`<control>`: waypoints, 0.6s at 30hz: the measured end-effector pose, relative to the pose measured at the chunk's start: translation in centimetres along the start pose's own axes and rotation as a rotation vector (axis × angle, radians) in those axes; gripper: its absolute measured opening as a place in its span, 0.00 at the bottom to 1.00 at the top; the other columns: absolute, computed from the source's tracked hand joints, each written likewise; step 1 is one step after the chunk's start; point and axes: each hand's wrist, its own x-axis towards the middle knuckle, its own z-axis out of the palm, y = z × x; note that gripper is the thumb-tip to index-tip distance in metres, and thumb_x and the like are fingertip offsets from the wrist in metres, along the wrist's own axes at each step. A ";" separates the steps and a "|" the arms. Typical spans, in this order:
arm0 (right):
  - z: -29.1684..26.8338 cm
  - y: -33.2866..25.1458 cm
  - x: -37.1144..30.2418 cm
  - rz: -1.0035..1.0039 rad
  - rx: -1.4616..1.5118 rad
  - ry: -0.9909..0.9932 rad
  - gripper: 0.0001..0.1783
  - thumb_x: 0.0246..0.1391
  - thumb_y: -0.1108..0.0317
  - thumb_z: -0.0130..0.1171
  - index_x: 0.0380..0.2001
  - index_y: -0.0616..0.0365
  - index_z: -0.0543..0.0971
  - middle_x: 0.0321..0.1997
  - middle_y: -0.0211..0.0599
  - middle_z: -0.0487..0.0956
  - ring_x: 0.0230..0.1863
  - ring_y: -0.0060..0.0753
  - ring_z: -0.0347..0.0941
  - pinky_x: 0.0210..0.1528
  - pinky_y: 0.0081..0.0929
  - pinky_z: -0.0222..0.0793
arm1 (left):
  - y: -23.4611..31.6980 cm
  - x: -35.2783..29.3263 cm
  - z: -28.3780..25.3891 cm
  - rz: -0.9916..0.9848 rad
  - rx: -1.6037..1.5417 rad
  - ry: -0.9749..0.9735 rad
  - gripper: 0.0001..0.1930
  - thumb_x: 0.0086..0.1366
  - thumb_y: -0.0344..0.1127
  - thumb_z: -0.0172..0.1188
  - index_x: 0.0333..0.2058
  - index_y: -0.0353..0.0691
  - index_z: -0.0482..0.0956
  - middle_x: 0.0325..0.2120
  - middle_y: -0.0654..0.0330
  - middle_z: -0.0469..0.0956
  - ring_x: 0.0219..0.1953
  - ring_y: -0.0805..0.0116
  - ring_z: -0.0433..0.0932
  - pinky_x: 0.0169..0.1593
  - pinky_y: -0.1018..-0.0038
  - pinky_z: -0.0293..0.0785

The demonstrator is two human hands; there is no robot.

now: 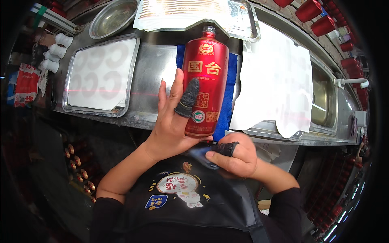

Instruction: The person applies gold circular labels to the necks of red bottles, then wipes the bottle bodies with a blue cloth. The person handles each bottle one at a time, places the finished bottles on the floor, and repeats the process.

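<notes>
A glossy red bottle with gold lettering and a bare clear neck stands in the middle, its neck pointing away from me. My left hand grips its lower left side. One finger, in a dark knitted sleeve, lies across the front and the others reach up beside it. Just below the bottle's base, my right hand is closed on a small flat bluish tool, smeared by motion. A dark finger sleeve covers one of its fingers too. Under the bottle lies a blue cloth.
A metal tray with printed sheets lies left, below a metal bowl. White sheets cover another tray at right, near a sink with a white tap. Rows of red bottles line the sides.
</notes>
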 end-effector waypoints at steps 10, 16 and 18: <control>1.2 -2.8 -1.1 0.948 0.016 0.508 0.09 0.55 0.73 0.71 0.34 0.61 0.79 0.29 0.27 0.77 0.29 0.16 0.69 0.33 0.16 0.66 | -0.9 -1.0 -0.7 -0.277 -0.326 -0.202 0.61 0.49 0.51 0.78 0.72 0.34 0.48 0.67 0.43 0.65 0.72 0.41 0.59 0.73 0.39 0.28; 2.4 -1.7 2.3 0.809 -0.092 0.286 0.10 0.49 0.74 0.71 0.32 0.62 0.79 0.28 0.42 0.77 0.26 0.44 0.74 0.30 0.31 0.70 | -1.4 -0.8 -0.3 -0.094 -0.060 -0.136 0.59 0.51 0.52 0.77 0.73 0.36 0.49 0.70 0.46 0.62 0.73 0.41 0.57 0.72 0.38 0.28; 2.1 -1.2 1.6 1.111 0.061 0.549 0.09 0.55 0.71 0.70 0.31 0.62 0.79 0.28 0.35 0.78 0.27 0.26 0.73 0.31 0.26 0.69 | -1.6 -1.0 -0.4 -0.054 -0.011 -0.093 0.59 0.50 0.52 0.77 0.73 0.36 0.49 0.70 0.45 0.60 0.73 0.42 0.56 0.72 0.37 0.27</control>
